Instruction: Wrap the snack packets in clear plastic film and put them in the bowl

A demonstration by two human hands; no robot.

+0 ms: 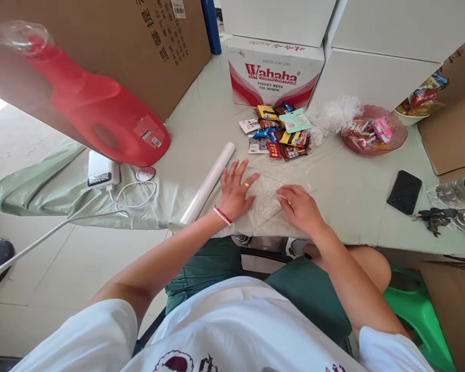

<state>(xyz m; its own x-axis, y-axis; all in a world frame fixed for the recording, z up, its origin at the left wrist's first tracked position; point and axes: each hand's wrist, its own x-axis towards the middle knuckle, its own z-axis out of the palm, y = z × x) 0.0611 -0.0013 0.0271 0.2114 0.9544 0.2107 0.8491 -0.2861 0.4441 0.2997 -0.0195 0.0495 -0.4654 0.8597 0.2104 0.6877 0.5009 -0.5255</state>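
Note:
My left hand [235, 190] lies flat with fingers spread on a sheet of clear plastic wrap [269, 199] at the table's near edge. It wears a ring and a red-and-white wrist band. My right hand [299, 205] rests on the same sheet with its fingers curled down, pressing the crinkled film. Just left of my left hand lies the white roll of wrap [209, 182], slanted across the table edge. A pile of wrapped snacks [279, 135] sits beyond the sheet.
A red plate of sweets [395, 140] and crumpled plastic [333, 116] sit at right. A Wahaha carton [273, 75], white boxes and a big brown box stand behind. A red bottle [96, 113], power bank [101, 173], black phone [405, 191], keys [430, 219] and water bottles [457, 204] lie around.

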